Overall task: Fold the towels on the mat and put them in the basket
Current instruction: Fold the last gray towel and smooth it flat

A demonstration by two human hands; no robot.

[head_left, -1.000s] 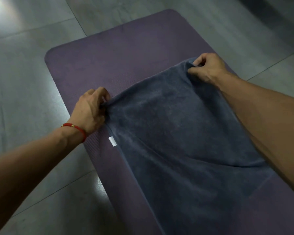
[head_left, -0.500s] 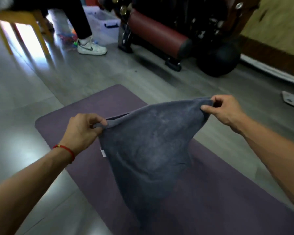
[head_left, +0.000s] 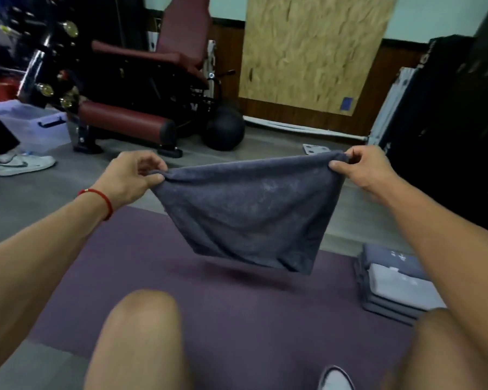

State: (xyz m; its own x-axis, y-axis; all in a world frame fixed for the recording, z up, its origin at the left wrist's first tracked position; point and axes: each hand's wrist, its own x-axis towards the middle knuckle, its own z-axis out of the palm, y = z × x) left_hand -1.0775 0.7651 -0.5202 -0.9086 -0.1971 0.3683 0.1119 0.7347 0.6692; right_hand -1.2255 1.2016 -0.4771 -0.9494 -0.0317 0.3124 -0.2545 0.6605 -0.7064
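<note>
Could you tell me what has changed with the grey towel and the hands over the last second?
The grey towel went from lying spread on the purple mat to hanging clear above it, lifted by its two far corners. The left hand and right hand rose with it. Both hands kept pinching the same corners throughout, and the mat did not visibly shift on the floor.
</note>
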